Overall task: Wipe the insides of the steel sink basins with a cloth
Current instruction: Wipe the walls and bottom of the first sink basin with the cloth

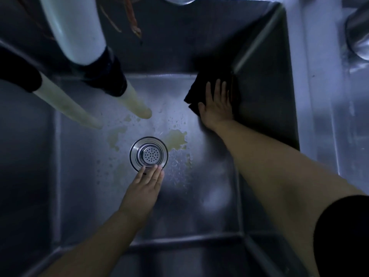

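Observation:
I look straight down into a deep steel sink basin [215, 212]. My right hand [216, 105] presses flat on a black cloth [203, 84] in the basin's far right corner, fingers spread over it. My left hand [144, 186] lies open on the basin floor, its fingertips touching the near rim of the round steel drain strainer [148, 153]. Yellowish puddles [176, 138] and water drops surround the drain.
Two pale hoses [137, 102] with black collars hang from the upper left down to the basin floor, under a large white pipe [77, 31]. Rust streaks mark the back wall. The steel counter rim [319, 96] runs along the right, with a round steel object [357, 29] on it.

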